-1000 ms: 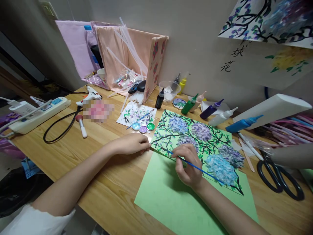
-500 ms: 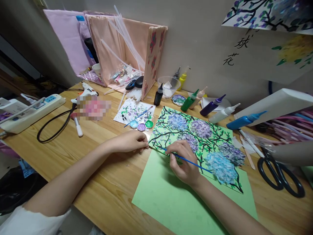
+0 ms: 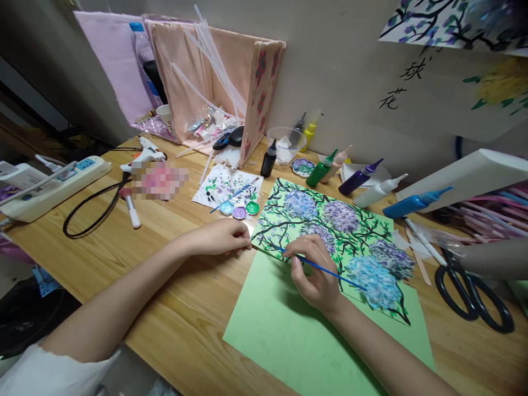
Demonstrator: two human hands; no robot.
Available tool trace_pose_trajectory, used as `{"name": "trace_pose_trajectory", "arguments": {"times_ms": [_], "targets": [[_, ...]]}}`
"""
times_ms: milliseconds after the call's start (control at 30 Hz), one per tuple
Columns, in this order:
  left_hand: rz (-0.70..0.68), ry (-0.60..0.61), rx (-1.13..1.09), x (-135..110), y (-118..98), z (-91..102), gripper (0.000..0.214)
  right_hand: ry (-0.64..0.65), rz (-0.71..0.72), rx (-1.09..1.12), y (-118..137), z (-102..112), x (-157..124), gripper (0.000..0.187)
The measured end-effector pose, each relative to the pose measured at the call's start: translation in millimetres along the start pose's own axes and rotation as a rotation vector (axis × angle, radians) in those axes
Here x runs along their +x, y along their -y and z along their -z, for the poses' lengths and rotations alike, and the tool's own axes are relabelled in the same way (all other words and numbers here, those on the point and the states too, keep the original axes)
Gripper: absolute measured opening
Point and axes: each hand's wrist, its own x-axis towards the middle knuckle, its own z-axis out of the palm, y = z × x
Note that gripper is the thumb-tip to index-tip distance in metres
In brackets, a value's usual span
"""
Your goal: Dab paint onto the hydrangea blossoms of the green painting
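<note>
My right hand [image 3: 315, 272] is closed around a thin blue paintbrush [image 3: 330, 269], its tip low over the left part of a painting [image 3: 272, 223]. Black branches, green leaves and textured blue and purple flower heads cover this painting. It lies on a larger light green sheet [image 3: 264, 324]. With fingers curled, my left hand [image 3: 233, 236] rests on the table and pinches the painting's left corner. Just beyond that hand are a small palette [image 3: 238, 212] with blue, purple and green paint, and a paint-spotted paper [image 3: 225, 184] carrying a second paintbrush [image 3: 235, 194].
Several paint bottles [image 3: 322, 168] line the back, near a clear plastic bowl [image 3: 286, 146]. Black-handled scissors [image 3: 472, 294] lie right, by another person's arm [image 3: 495, 259]. A glue gun [image 3: 146, 151], power strip [image 3: 55, 187] and pink fabric-covered box [image 3: 264, 96] stand left and behind.
My right hand and the paintbrush have shifted slightly to the right over the painting. My left hand keeps its place at the corner.
</note>
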Motion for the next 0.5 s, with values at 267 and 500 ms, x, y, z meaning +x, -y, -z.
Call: {"name": "trace_pose_trajectory", "arguments": {"times_ms": [267,500], "targets": [[0.002,0.0,0.003,0.9,0.6,-0.3,0.031,-0.001,-0.002,-0.008,-0.7,0.5,0.1,0.018],[-0.001,0.001,-0.013,0.9,0.8,-0.1,0.03,0.019,0.034,-0.026,-0.1,0.4,0.5,0.019]]}}
